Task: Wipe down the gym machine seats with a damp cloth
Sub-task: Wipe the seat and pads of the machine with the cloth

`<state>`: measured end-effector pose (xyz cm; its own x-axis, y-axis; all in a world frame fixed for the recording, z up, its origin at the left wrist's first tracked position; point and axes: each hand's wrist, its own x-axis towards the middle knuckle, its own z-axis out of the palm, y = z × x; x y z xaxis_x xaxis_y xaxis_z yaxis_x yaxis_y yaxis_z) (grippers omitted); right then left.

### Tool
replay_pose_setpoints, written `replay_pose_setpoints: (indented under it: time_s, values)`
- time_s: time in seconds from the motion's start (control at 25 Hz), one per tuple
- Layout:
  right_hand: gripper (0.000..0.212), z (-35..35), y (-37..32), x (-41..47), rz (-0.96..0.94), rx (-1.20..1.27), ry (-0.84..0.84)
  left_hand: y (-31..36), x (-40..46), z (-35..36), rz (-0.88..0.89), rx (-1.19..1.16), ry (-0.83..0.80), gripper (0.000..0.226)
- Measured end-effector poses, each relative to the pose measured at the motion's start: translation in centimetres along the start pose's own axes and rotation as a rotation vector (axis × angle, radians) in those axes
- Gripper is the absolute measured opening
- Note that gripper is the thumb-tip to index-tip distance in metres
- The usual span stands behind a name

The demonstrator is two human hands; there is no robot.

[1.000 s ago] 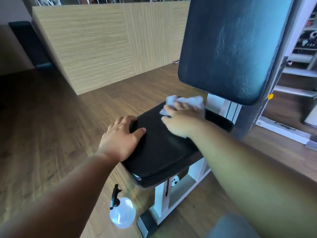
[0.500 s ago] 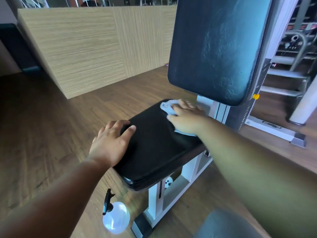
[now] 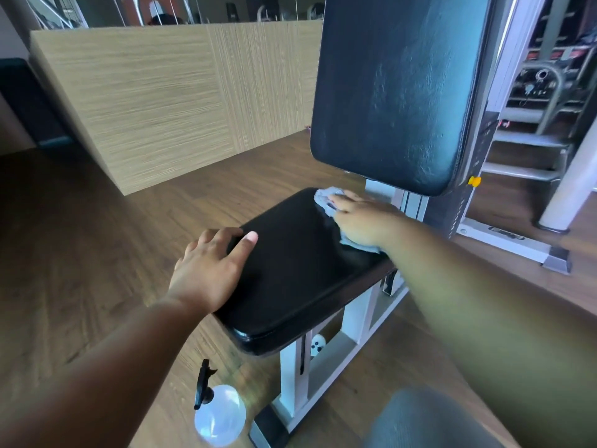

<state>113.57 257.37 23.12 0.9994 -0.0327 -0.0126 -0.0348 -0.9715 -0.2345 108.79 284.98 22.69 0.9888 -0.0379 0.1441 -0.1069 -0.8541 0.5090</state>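
The black seat (image 3: 300,273) carries my left hand (image 3: 206,273), flat on its near left edge, and a pale cloth (image 3: 326,197) at its far right corner under my right hand (image 3: 361,218). The seat stands on a white frame (image 3: 352,318) on the wooden floor (image 3: 80,253). A clear spray bottle (image 3: 219,412) stands on the floor just beside the frame's foot.

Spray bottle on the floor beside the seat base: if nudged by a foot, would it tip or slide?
The spray bottle looks round-bodied and wide, so it probably resists tipping. Its black trigger head sticks up tall, so a knock there might topple it. On the smooth wood floor it would likely slide.
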Motion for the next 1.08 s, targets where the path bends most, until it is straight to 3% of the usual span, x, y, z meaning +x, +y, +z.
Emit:
replay_pose_setpoints:
  time_s: [0.04, 0.12, 0.24, 0.4, 0.56, 0.68, 0.8, 0.92, 1.0, 1.08]
  values:
    - [0.057, 0.0, -2.1, 0.9, -0.010, -0.016, -0.007, 0.0, 0.0, 0.0, -0.002, 0.001, 0.003, 0.053]
    - [0.052, 1.5, -6.2, -0.2, -0.207, -0.079, 0.038, -0.2, 0.0, 0.0, 0.007, 0.014, 0.003, 0.055]
    - [0.052, 2.7, -6.7, -6.6, -0.469, 0.020, 0.001, -0.6, 0.2, -0.1, 0.024, 0.029, -0.013, 0.066]
    - [0.053, 1.0, -1.3, -2.6, -0.323, -0.028, -0.018, -0.7, 0.3, 0.0, 0.036, 0.051, 0.002, 0.060]
    - [0.059, 0.6, -5.9, 5.2, -0.045, -0.126, -0.044, -0.5, 0.5, -0.3, 0.024, 0.052, -0.007, 0.061]
    - [0.057, 1.9, -9.6, 4.1, -0.257, -0.088, -0.108, -0.7, 0.5, -0.1, 0.021, 0.052, 0.000, 0.061]
    - [0.053, 2.3, -6.8, -0.6, -0.477, 0.060, -0.130, -0.8, 0.4, 0.0, 0.040, 0.049, 0.020, 0.061]
    - [0.051, 0.8, -2.9, 2.3, -0.357, -0.041, -0.101, -0.7, 0.5, 0.0, 0.028, 0.038, 0.016, 0.062]
    - [0.053, 0.5, -4.9, 5.4, -0.196, -0.148, -0.068, -0.6, 0.4, 0.0, 0.020, 0.030, 0.025, 0.064]
    - [0.055, 1.1, -9.2, 5.5, -0.233, -0.138, -0.067, -0.6, 0.4, -0.1, 0.007, 0.001, 0.038, 0.075]
